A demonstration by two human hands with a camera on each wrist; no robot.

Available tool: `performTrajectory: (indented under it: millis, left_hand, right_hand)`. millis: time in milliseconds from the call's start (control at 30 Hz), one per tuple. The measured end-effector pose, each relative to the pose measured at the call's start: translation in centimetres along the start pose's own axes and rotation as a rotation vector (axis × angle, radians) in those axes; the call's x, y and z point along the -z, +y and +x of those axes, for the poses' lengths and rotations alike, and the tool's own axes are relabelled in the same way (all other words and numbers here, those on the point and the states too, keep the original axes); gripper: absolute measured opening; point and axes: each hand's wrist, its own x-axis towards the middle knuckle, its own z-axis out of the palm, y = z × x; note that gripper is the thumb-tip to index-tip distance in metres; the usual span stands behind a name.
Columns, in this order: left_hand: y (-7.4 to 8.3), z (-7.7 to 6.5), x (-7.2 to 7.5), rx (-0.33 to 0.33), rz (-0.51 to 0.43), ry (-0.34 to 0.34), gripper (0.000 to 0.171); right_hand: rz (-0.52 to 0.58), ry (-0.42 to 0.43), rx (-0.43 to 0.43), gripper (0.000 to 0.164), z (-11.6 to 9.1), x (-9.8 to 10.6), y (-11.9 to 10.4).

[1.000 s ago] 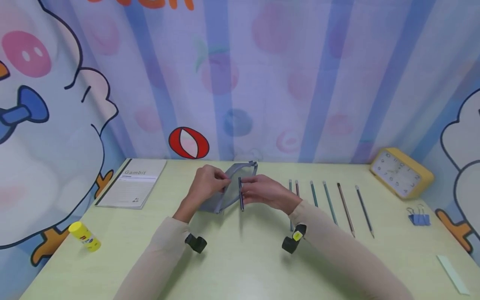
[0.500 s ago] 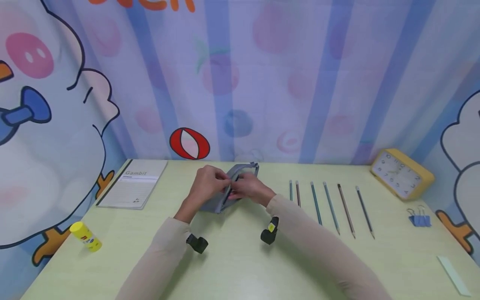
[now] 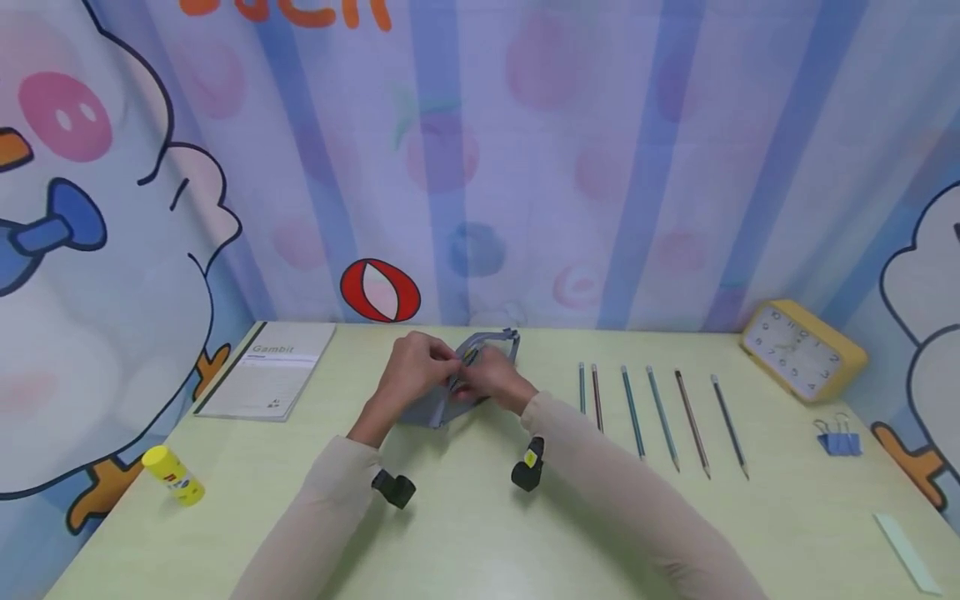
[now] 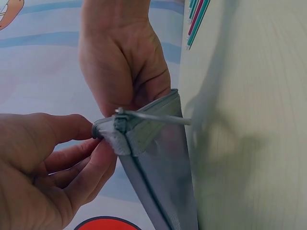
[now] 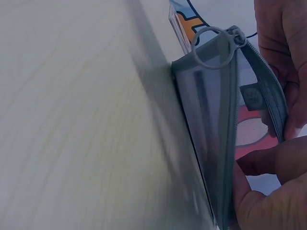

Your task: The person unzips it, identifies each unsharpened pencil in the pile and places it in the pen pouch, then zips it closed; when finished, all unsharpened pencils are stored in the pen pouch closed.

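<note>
A grey see-through mesh zip pouch (image 3: 427, 410) stands with its mouth spread near the back of the table. My left hand (image 3: 414, 371) pinches one zipped edge of it between thumb and fingers. The right hand (image 3: 495, 375) reaches into the mouth, its fingertips partly hidden by the pouch wall. In the right wrist view, the right thumb and a finger (image 5: 264, 165) meet behind the near zipped edge. A blurred dark upright shape (image 5: 204, 96) shows through the mesh. Whether the right fingers still grip the dark pencil cannot be seen. A zip ring (image 5: 212, 48) hangs at one end.
Several pencils (image 3: 660, 417) lie in a row right of the pouch. A yellow clock (image 3: 804, 348), blue binder clip (image 3: 838, 440) and pale green strip (image 3: 906, 552) are farther right. Left are a notebook (image 3: 266, 371) and yellow glue stick (image 3: 173, 475). A printed curtain (image 3: 540, 167) hangs behind.
My right hand has moved left, taking a dark pencil from beside the pouch into its mouth, where the pencil is mostly lost from sight. The left hand keeps its pinch on the edge.
</note>
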Motion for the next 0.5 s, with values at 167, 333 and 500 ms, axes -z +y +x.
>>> performTrajectory:
  millis: [167,333,500]
  left_hand:
    - [-0.2,0.1,-0.2,0.004,0.011,0.000,0.013]
    - [-0.2,0.0,-0.3,0.012,0.011,-0.009,0.013]
    - [-0.3,0.2,-0.3,0.020,0.004,-0.011,0.014]
  right_hand:
    - [-0.035,-0.032,0.052,0.027,-0.6,0.3,-0.2]
    - [-0.096,-0.051,0.082,0.028,-1.9,1.1,-0.9]
    - [-0.228,-0.063,0.087,0.043,-3.5,2.2,-1.6]
